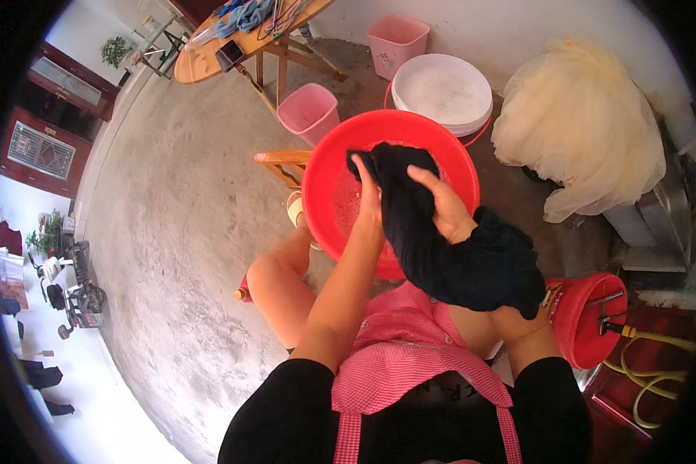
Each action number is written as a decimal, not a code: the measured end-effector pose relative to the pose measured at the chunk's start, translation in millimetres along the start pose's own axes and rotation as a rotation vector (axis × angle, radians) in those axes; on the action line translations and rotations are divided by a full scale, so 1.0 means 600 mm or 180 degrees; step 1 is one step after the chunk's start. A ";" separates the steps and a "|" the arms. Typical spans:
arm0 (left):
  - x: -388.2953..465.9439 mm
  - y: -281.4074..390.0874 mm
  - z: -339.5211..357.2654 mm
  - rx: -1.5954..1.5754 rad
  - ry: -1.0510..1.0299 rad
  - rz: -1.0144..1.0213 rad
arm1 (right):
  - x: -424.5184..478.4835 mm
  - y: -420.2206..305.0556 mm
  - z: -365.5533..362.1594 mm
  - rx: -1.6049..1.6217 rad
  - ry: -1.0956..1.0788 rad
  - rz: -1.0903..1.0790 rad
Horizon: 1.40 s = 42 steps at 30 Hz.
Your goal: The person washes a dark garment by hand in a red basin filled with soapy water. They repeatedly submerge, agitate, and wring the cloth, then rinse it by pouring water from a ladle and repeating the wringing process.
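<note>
A bunched black cloth garment hangs between my hands over a round red plastic basin. Sudsy water shows inside the basin. My left hand presses against the garment's left side, thumb along it. On the other side my right hand grips the cloth, and part of its fingers is hidden. The rest of the garment drapes over my right forearm. A pink checked apron covers my lap.
A white-lidded bucket and pink bins stand behind the basin. A wooden stool touches its left side. Yellowish tulle lies at right. A red bucket and yellow hose sit near my right elbow. A wooden table is farther off.
</note>
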<state>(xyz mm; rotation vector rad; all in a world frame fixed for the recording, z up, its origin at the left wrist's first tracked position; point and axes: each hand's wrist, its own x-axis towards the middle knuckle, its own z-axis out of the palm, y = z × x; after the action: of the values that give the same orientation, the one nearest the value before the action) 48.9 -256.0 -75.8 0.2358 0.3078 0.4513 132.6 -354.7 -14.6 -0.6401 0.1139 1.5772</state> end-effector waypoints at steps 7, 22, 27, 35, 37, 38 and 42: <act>0.039 0.031 -0.016 0.1101 0.0407 -0.0384 | 0.001 0.015 -0.043 -0.0697 0.0249 0.0281; 0.109 0.055 -0.021 0.5515 0.1157 -0.0960 | 0.084 0.040 -0.095 -0.2118 0.0499 -0.0017; 0.051 0.055 0.045 0.3451 0.1137 -0.1232 | 0.032 -0.009 -0.074 -0.0205 -0.0586 -0.0209; 0.081 0.039 -0.043 0.5999 0.1254 -0.0565 | 0.036 0.023 -0.059 -0.0163 -0.0203 0.0152; 0.062 0.033 0.045 0.7252 0.0912 -0.0665 | 0.049 0.016 -0.102 -0.0067 -0.0213 0.0221; 0.073 0.046 0.042 0.7086 0.0816 -0.1287 | 0.047 0.016 -0.094 -0.0014 -0.0273 0.0335; 0.074 0.049 0.057 0.5883 0.0028 -0.1040 | 0.025 0.003 -0.070 -0.0094 -0.0337 0.0287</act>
<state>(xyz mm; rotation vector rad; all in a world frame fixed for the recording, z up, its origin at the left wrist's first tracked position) 87.2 -215.2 -46.0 1.9461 0.6910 -0.2966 144.9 -360.0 -57.0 -0.5799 0.0410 1.6993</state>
